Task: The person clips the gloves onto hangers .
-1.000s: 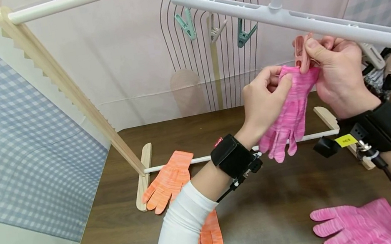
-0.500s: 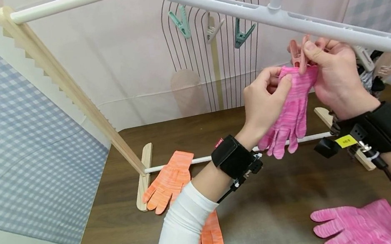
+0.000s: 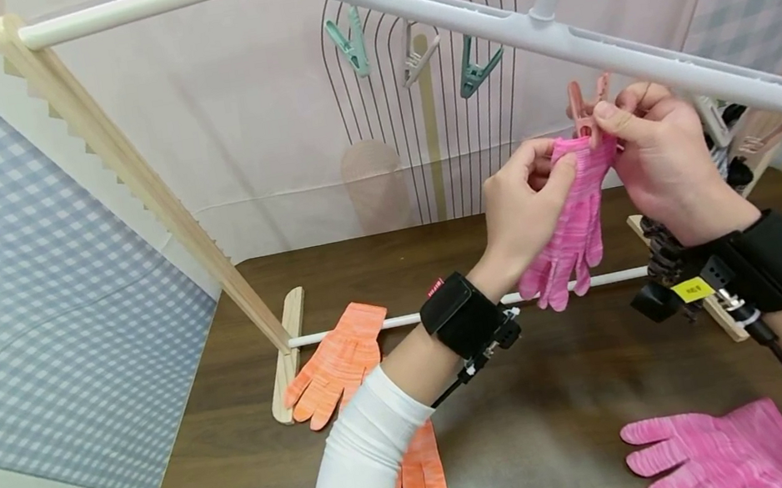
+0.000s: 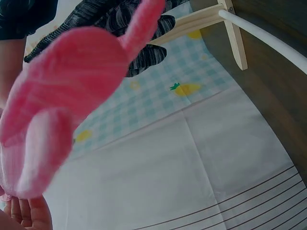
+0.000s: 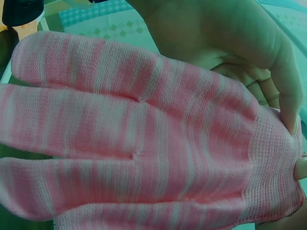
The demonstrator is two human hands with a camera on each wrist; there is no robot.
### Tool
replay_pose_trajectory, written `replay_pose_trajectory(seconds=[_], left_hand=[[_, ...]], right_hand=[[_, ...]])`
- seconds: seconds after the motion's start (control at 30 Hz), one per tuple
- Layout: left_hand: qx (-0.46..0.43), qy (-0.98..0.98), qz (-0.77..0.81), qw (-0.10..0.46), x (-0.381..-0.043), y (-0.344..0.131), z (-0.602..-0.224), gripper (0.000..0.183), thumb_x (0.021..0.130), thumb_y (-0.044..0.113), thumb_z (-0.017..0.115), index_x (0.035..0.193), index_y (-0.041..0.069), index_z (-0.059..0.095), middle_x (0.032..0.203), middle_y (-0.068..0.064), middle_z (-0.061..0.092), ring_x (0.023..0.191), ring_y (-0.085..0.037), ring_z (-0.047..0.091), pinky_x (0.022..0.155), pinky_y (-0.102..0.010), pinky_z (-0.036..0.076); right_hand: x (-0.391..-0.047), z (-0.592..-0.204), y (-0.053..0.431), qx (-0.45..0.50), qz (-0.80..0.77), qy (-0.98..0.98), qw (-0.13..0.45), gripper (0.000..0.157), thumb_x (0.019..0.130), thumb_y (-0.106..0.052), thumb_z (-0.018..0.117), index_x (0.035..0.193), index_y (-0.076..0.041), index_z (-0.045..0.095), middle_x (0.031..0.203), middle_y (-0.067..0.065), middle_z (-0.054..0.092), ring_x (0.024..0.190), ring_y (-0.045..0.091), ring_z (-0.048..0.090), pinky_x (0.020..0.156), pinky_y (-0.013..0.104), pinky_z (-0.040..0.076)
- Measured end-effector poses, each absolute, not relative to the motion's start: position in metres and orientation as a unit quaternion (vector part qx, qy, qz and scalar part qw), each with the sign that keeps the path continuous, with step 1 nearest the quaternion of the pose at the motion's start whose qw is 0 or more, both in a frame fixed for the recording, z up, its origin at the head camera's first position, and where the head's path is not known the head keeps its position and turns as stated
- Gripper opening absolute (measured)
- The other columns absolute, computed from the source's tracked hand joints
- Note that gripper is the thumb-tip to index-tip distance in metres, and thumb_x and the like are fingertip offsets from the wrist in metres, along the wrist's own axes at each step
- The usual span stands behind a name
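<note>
In the head view, my left hand (image 3: 525, 203) pinches the cuff of a pink glove (image 3: 574, 225) between thumb and fingers. The glove hangs with its fingers down. At its cuff sits a pink clothespin (image 3: 580, 114), under a pale grey hanger (image 3: 526, 30). My right hand (image 3: 661, 153) holds the clothespin and the cuff's right side, with its thumb in front; its other fingers are partly hidden. The right wrist view has the striped glove (image 5: 144, 143) close up, the left thumb on its ribbed cuff. In the left wrist view the pink glove (image 4: 72, 81) is blurred.
Teal clothespins (image 3: 475, 75) and a whitish clothespin (image 3: 418, 58) hang from the hanger. Orange gloves (image 3: 346, 352) and another pink glove (image 3: 729, 451) lie on the dark table (image 3: 230, 487). A wooden rack (image 3: 139, 180) stands around; dark gloves (image 4: 148, 55) hang at right.
The hanger and its clothespins have shifted left. The right hand, the pink clothespin and the glove's cuff have moved slightly left too; the left hand has hardly moved.
</note>
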State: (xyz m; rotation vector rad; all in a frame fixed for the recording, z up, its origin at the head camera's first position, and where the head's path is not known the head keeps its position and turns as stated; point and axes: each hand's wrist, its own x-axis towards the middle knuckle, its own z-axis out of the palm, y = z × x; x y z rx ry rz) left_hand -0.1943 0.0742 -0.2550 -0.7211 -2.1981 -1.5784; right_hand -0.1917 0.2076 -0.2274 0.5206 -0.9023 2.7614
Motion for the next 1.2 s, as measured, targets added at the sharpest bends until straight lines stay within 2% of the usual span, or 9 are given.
replay_pose_trajectory(seconds=[0.27, 0.5, 0.77, 1.0, 1.2], left_hand=[[-0.258, -0.774, -0.553, 0.168, -0.195, 0.073, -0.258, 0.021, 0.085, 0.021, 0.055, 0.103, 0.011, 0.06, 0.078, 0.001, 0.064, 0.061, 0.001, 0.053, 0.057, -0.01, 0.043], [-0.265, -0.773, -0.554, 0.163, -0.196, 0.071, -0.262, 0.021, 0.085, 0.02, 0.056, 0.102, 0.01, 0.06, 0.079, 0.0, 0.064, 0.062, 0.001, 0.053, 0.058, -0.01, 0.043], [-0.281, -0.778, -0.535, 0.172, -0.195, 0.07, -0.27, 0.02, 0.085, 0.02, 0.056, 0.1, 0.008, 0.06, 0.079, -0.002, 0.064, 0.063, 0.0, 0.054, 0.059, -0.008, 0.042], [-0.291, -0.777, -0.533, 0.169, -0.194, 0.068, -0.278, 0.02, 0.085, 0.021, 0.056, 0.098, 0.007, 0.061, 0.078, -0.003, 0.065, 0.063, -0.001, 0.055, 0.059, -0.008, 0.042], [-0.295, -0.774, -0.535, 0.167, -0.191, 0.067, -0.285, 0.019, 0.085, 0.021, 0.057, 0.095, 0.006, 0.062, 0.075, -0.004, 0.065, 0.06, -0.001, 0.054, 0.055, -0.01, 0.041]], right_hand=[[-0.188, -0.229, 0.209, 0.185, 0.923, -0.327, 0.081, 0.015, 0.079, 0.018, 0.05, 0.075, 0.006, 0.042, 0.073, 0.014, 0.05, 0.079, 0.027, 0.062, 0.064, 0.029, 0.051], [-0.188, -0.231, 0.209, 0.199, 0.916, -0.34, 0.079, 0.014, 0.079, 0.016, 0.05, 0.074, 0.006, 0.043, 0.07, 0.013, 0.05, 0.074, 0.026, 0.062, 0.06, 0.027, 0.048], [-0.187, -0.233, 0.212, 0.21, 0.91, -0.349, 0.074, 0.016, 0.08, 0.017, 0.048, 0.072, 0.006, 0.041, 0.072, 0.016, 0.052, 0.085, 0.031, 0.063, 0.066, 0.029, 0.051], [-0.186, -0.235, 0.215, 0.212, 0.898, -0.377, 0.075, 0.015, 0.082, 0.015, 0.048, 0.073, 0.004, 0.042, 0.076, 0.014, 0.053, 0.085, 0.028, 0.063, 0.058, 0.025, 0.044], [-0.185, -0.239, 0.218, 0.219, 0.9, -0.371, 0.061, 0.015, 0.082, 0.017, 0.045, 0.073, 0.005, 0.043, 0.078, 0.017, 0.057, 0.087, 0.027, 0.062, 0.061, 0.027, 0.046]])
